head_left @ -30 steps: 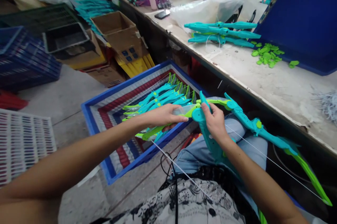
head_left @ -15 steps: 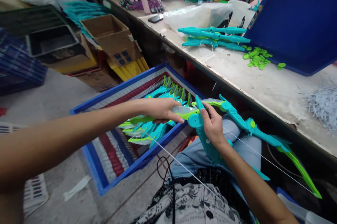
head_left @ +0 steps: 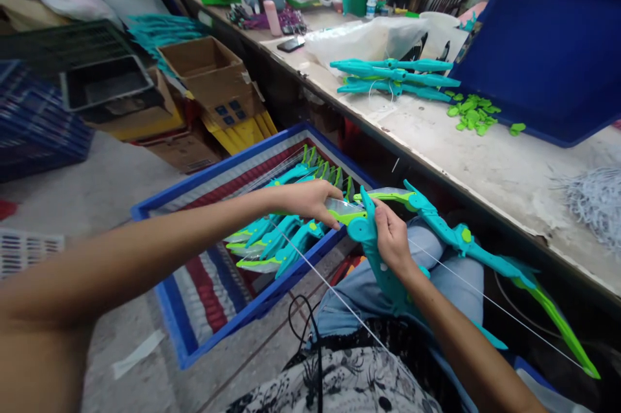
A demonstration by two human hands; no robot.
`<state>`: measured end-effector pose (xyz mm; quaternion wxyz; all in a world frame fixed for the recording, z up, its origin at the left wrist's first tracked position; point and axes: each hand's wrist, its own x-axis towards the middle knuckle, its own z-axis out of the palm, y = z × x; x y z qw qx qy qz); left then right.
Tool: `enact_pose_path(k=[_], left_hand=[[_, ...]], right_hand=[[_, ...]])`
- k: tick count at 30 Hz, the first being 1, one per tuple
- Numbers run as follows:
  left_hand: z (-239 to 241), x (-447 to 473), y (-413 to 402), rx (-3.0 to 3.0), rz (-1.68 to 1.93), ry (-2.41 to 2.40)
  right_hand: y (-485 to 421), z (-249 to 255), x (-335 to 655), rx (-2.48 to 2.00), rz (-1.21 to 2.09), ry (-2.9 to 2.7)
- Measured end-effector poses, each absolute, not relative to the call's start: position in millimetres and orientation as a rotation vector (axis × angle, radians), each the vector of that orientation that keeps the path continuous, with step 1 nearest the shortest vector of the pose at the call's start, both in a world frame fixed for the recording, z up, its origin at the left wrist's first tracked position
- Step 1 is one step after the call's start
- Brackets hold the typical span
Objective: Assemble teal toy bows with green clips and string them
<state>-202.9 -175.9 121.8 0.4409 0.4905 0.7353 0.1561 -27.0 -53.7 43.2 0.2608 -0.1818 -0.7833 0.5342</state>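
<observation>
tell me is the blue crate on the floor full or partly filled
Partly filled. The blue crate holds a row of teal and green toy bows at its far end; the striped liner lies bare at the near end.

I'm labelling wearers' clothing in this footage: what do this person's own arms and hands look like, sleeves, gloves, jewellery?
Both forearms are bare as far as the picture shows: no sleeves reach them. The left hand and right hand wear no gloves, and no ring, watch or bracelet is visible on either wrist. Lower down, the person wears a white garment with a black print and light blue jeans.
</observation>
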Motion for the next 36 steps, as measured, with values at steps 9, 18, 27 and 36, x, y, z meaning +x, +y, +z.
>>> enact_pose_path(k=[9,18,27,36], left_hand=[[115.2,-205.6,-183.7,1.127,0.476,1.885],[104.3,-199.4,-166.9,1.004,0.412,1.781],[87.1,-200.4,-138.7,1.007,0.394,1.756],[58.1,-185.2,-110.8,1.123,0.312,1.915]], right_hand=[[-41.9,48.9,11.3,-0.451,1.211,-2.658],[-43.8,36.3,101.4,-0.445,0.453,-3.006],[12.1,37.2,152.4,-0.866,0.923,-3.01],[54.6,24.3,171.1,-0.705,0.677,-2.938]])
